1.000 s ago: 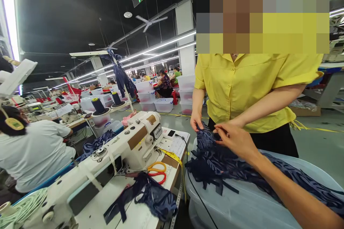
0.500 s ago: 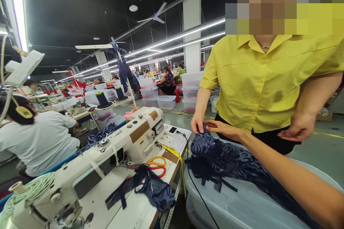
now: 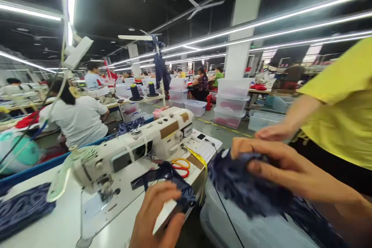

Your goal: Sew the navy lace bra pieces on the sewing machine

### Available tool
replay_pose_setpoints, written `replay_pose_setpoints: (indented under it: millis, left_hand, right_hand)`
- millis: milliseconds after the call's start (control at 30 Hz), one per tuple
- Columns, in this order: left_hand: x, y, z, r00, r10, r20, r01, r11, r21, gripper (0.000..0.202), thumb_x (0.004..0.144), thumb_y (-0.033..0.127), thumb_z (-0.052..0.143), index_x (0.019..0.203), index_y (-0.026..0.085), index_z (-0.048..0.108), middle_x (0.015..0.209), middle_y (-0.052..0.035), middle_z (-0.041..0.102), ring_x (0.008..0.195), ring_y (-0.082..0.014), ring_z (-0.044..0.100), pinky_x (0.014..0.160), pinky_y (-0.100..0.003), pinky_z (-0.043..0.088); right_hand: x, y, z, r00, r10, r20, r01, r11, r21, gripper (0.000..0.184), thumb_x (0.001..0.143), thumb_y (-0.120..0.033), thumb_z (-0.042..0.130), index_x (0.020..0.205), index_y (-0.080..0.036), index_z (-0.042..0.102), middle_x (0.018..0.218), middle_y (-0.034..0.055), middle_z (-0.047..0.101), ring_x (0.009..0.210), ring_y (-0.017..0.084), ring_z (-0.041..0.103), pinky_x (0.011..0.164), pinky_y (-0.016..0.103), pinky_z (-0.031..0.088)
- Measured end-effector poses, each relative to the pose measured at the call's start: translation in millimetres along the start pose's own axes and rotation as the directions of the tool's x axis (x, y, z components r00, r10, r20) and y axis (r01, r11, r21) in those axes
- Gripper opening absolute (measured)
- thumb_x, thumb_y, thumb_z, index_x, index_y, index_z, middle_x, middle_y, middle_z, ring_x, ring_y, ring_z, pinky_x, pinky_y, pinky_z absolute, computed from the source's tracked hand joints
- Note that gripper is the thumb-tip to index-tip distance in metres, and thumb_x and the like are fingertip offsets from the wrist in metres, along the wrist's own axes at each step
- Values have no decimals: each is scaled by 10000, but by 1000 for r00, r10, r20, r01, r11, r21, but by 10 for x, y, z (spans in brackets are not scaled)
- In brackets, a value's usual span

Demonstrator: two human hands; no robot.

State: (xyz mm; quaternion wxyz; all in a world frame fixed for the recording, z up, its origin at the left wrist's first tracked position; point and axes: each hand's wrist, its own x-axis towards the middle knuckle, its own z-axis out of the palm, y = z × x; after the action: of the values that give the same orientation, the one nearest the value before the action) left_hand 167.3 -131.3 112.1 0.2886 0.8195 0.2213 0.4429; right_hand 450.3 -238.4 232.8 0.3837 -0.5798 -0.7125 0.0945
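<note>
Ok so the sewing machine (image 3: 168, 131) is sitting on the table (image 3: 66, 213), scissors (image 3: 180, 167) lying near its right end, a fabric piece (image 3: 26, 209) lying way over left. A tub (image 3: 261, 230) is standing just right of the table, cloth bundle (image 3: 232, 182) stretching over it under the right hand (image 3: 281, 166). Stacked bins (image 3: 231, 102) are standing farther back.
</note>
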Motion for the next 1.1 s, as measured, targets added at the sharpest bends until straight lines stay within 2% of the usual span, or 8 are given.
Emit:
replay_pose_setpoints:
  millis: [100,167,267,367,467,567,667,1100]
  left_hand:
    - [162,146,-271,980,-133,149,177,923,-341,985,614,606,865,1462,319,453,1443,-95,513,1330,-333,487,1147,-464,385]
    - [90,112,-472,915,-263,305,387,785,-484,952,557,613,890,1377,265,553,1261,-93,628,1161,-298,596,1079,-434,435]
    - [-293,-122,-744,741,-522,423,664,477,-575,657,568,550,908,1047,147,709,863,-43,671,754,-166,621,772,-302,517]
    - [-760,-397,-969,601,-718,351,745,344,-572,533,556,454,928,907,109,723,743,-6,625,632,-93,532,638,-219,444]
    - [-1065,-597,-1143,507,-779,368,794,256,-552,519,551,404,928,936,114,737,778,-9,643,660,-94,546,685,-230,453]
    - [-1186,-746,-1238,414,-799,436,824,125,-553,490,532,397,926,891,120,740,791,-15,657,669,-108,568,709,-252,468]
    - [-1212,-856,-1260,375,-806,457,835,80,-544,449,536,390,913,853,128,733,788,-14,662,660,-114,572,711,-265,473]
    - [-1130,-968,-1192,406,-790,460,868,174,-466,361,626,390,841,837,137,694,718,7,580,628,-105,508,644,-246,429]
  right_hand:
    - [238,-396,592,954,-162,253,117,976,184,313,1004,-511,459,1081,-281,657,962,44,693,848,196,660,732,305,581]
    - [382,-383,1082,954,-198,223,146,962,232,256,1001,-469,485,1055,-282,652,918,38,683,836,199,649,721,305,578]
    - [545,-130,1882,960,-199,199,130,940,315,259,978,-477,523,975,-258,659,871,41,673,829,201,640,719,284,569]
    - [585,97,2585,914,-167,370,-14,899,438,295,954,-507,552,905,-233,648,832,23,661,782,179,630,706,250,556]
    - [530,165,3022,831,-121,543,-197,849,490,336,926,-542,574,854,-217,628,811,16,633,747,171,599,663,233,533]
    - [512,150,3224,761,-72,645,-309,834,458,339,888,-554,616,847,-217,613,806,6,606,749,167,573,664,221,507]
    - [541,152,3307,736,-49,675,-347,829,439,334,875,-554,626,841,-224,593,788,-2,587,744,166,558,648,217,487]
    - [582,222,3269,732,-19,681,-334,862,382,313,885,-540,595,867,-229,630,793,1,598,734,171,557,647,245,461]
